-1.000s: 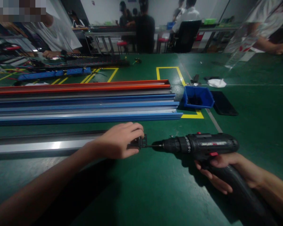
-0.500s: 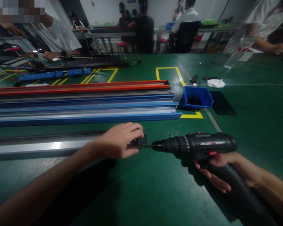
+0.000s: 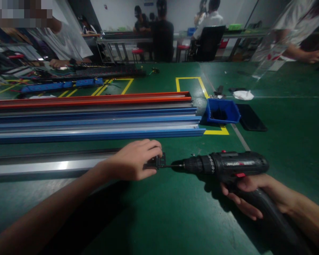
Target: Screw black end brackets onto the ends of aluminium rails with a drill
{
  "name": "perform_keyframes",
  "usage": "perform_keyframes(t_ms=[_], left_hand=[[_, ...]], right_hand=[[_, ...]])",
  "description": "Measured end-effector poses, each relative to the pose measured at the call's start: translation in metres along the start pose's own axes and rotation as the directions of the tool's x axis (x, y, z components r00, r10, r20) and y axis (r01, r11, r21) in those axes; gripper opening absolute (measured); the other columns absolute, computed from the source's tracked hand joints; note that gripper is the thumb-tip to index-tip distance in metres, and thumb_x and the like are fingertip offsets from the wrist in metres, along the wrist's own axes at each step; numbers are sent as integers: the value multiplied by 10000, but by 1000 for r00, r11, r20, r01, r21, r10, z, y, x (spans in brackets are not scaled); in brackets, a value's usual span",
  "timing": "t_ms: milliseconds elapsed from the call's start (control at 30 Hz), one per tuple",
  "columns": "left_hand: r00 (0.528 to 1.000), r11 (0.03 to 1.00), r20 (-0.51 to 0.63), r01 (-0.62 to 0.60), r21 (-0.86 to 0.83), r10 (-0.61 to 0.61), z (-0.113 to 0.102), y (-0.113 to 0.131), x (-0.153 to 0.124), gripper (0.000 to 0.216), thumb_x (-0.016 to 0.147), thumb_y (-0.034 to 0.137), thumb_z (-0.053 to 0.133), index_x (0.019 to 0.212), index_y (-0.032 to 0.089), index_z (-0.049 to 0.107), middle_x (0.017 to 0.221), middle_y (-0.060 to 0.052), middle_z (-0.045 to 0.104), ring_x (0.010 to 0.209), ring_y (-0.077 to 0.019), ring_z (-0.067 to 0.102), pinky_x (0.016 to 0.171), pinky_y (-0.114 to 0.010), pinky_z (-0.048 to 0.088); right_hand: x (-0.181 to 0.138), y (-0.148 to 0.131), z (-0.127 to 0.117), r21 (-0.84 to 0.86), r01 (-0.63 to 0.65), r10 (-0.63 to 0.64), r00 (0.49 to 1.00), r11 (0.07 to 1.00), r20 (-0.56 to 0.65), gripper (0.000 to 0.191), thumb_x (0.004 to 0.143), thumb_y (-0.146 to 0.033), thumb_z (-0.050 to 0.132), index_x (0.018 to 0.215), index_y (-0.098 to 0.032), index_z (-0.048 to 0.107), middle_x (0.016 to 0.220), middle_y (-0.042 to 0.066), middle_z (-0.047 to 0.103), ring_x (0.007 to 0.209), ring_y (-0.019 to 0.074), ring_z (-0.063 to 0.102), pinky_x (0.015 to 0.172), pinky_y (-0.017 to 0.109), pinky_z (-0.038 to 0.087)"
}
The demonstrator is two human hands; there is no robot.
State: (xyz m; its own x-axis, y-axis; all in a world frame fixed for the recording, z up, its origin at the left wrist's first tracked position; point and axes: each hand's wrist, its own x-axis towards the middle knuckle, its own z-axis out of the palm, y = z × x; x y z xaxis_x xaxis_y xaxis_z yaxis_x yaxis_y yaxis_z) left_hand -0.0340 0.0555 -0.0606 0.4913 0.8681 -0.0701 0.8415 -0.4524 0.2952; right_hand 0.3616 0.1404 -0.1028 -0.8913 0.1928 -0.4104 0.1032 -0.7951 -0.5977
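Observation:
My right hand [image 3: 250, 193] is wrapped round the handle of a black cordless drill [image 3: 239, 163], which points left. Its long thin bit [image 3: 172, 165] reaches a small black end piece [image 3: 161, 161] at the tip of a silver metal profile [image 3: 61, 165]. My left hand [image 3: 138, 159] is closed over that end of the profile, thumb on the near side and fingers on the far side, gripping the end piece. The palm covers part of the profile. Whether a screw sits at the bit's tip is too small to tell.
Beyond the silver profile lie several blue profiles [image 3: 149, 134] and an orange one [image 3: 149, 98]. A blue bin [image 3: 223, 111] with dark small parts stands at their right end, beside a black flat device [image 3: 251, 117]. Crumpled white paper [image 3: 243, 95] lies behind. Co-workers sit and stand across the table.
The view has shifted very slightly. Both hands, the drill and the profile keep nearly the same places, with the bit still at the end piece.

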Motion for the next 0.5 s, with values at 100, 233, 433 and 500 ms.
perform_keyframes(t_ms=[100, 233, 433, 500], left_hand=[[1000, 1000, 3, 0, 1, 0, 0, -1, 0, 368, 872, 384, 687, 1194, 264, 556, 1362, -52, 535, 1144, -257, 562, 960, -405, 453], [1000, 1000, 2, 9, 5, -9, 1, -1, 0, 372, 874, 380, 686, 1201, 267, 553, 1374, -52, 534, 1155, -260, 558, 960, -407, 453], [1000, 1000, 9, 9, -1, -9, 0, 0, 0, 371, 878, 368, 684, 1209, 260, 557, 1371, -55, 536, 1151, -258, 560, 949, -408, 463], [1000, 1000, 5, 6, -3, -6, 0, 0, 0, 373, 878, 367, 683, 1211, 255, 557, 1369, -60, 538, 1153, -260, 561, 962, -414, 460]], right_hand=[[1, 0, -1, 2, 9, -10, 1000, 1000, 22, 379, 861, -294, 636, 1143, -61, 734, 860, 120, 721, 506, 124, 678, 520, 215, 571], [3, -1, 0, -32, 31, -29, 997, 999, 68, 411, 866, -306, 636, 1179, -53, 718, 955, 195, 752, 503, 108, 668, 523, 204, 566], [1, 0, -2, -10, -16, 16, 999, 1000, 28, 325, 865, -325, 656, 1066, -90, 755, 828, 104, 736, 470, 98, 654, 525, 211, 584], [0, 1, -3, -6, -24, 24, 1000, 1000, 8, 322, 861, -326, 668, 1059, -86, 753, 810, 88, 721, 473, 98, 654, 527, 214, 584]])
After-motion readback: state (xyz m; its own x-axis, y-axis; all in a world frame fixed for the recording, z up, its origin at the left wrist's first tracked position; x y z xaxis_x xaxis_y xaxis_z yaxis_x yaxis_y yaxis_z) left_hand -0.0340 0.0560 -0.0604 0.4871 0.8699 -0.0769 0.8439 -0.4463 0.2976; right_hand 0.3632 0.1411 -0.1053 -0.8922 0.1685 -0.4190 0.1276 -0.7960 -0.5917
